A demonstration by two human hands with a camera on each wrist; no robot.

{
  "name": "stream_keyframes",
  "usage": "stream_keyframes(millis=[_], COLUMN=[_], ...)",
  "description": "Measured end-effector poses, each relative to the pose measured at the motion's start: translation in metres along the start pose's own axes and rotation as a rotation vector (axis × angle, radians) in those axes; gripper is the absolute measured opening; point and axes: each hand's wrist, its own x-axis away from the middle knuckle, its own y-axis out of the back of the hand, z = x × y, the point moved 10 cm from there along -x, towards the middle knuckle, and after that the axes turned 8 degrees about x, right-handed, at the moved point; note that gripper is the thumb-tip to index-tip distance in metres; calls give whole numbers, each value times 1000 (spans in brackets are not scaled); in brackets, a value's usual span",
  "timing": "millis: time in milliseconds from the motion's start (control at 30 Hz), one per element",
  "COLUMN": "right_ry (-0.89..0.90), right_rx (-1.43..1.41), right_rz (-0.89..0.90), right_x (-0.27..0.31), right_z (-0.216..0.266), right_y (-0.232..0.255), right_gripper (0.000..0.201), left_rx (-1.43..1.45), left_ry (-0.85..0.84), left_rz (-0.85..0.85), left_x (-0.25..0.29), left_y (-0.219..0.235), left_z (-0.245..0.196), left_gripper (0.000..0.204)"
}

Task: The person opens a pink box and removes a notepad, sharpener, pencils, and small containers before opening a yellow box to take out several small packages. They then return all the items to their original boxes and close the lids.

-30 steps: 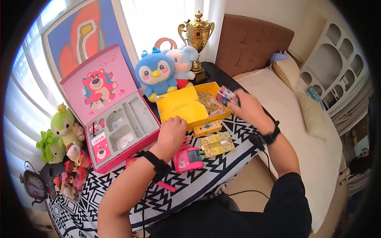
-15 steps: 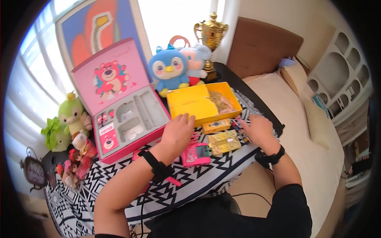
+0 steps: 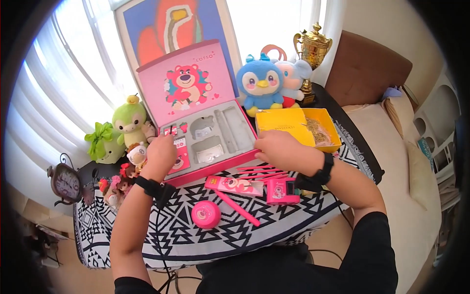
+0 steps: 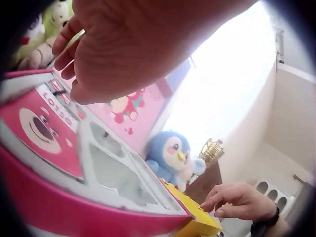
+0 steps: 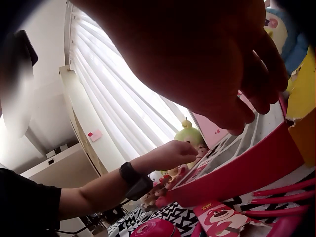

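Note:
A pink gift box (image 3: 220,170) with a bear on its raised lid stands open, showing a grey moulded insert. My left hand (image 3: 162,154) hovers over the left end of the insert, fingers loosely bent with nothing in them, beside a pink LOTSO card or booklet (image 4: 42,128). My right hand (image 3: 281,149) is at the box's right front corner, in front of a yellow box (image 3: 279,120). Its fingers hang loosely over the rim in the right wrist view, holding nothing.
In front lie pink pencils (image 3: 262,171), a bear-printed packet (image 3: 232,185), a pink stick (image 3: 237,208), a round pink case (image 3: 205,214) and a pink sharpener-like box (image 3: 283,191). Plush toys (image 3: 263,85) and a gold trophy (image 3: 313,49) stand behind; small dolls (image 3: 117,188) sit left.
My right hand has set down a small colourful thing right of the yellow box and moved left. My left hand has gone from the yellow box to the pink box's left end. The view turned left.

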Motion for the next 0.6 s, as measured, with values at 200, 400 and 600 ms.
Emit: stream_keyframes(millis=[200, 400, 600], right_ry=[262, 297, 271], right_rx=[-59, -41, -108], right_rz=[26, 281, 328], right_x=[-78, -104, -101], right_z=[54, 78, 78], right_y=[-33, -76, -83], right_gripper=[24, 24, 23], left_rx=[164, 95, 99], left_ry=[-70, -131, -52], left_rz=[203, 263, 374], left_x=[-1, -4, -19], left_y=[-23, -33, -43], left_z=[34, 33, 34], left_gripper=[31, 47, 67])
